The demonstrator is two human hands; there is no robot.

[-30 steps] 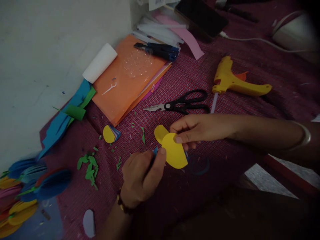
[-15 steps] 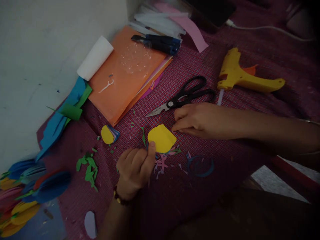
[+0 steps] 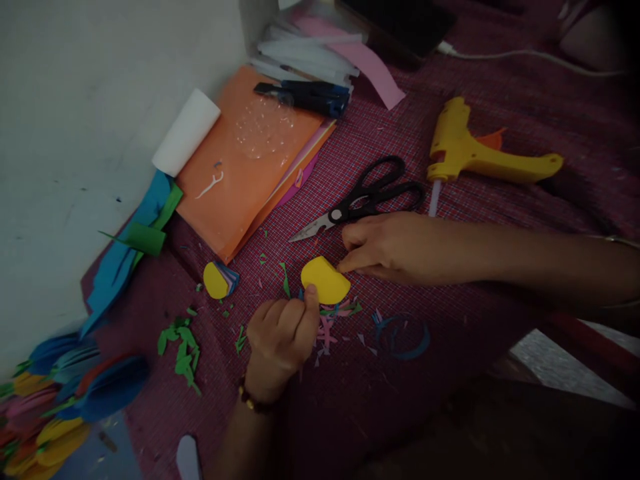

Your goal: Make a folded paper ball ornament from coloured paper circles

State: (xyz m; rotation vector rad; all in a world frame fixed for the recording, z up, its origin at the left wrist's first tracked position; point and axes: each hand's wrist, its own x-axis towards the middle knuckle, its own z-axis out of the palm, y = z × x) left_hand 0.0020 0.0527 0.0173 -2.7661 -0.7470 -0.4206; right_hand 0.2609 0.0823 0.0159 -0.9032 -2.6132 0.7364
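Observation:
A rounded piece of yellow paper lies low over the checked cloth, its upper right edge looking bent over. My left hand is closed, its thumb pressed on the lower left of the paper and the other fingers curled. From the right, my right hand reaches in with fingers together, the fingertips at the paper's upper right edge. Just above that hand lie black-handled scissors, blades pointing left. A small stack of folded paper pieces, yellow on top, sits to the left.
Green scraps, pink scraps and a blue paper ring are on the cloth. A yellow glue gun lies right; orange sheets with cutters lie behind. Coloured paper shapes are at left.
My right fingertips have come in against the yellow paper, and its upper right edge is now bent inward. My left thumb stays on the paper. The view has shifted slightly.

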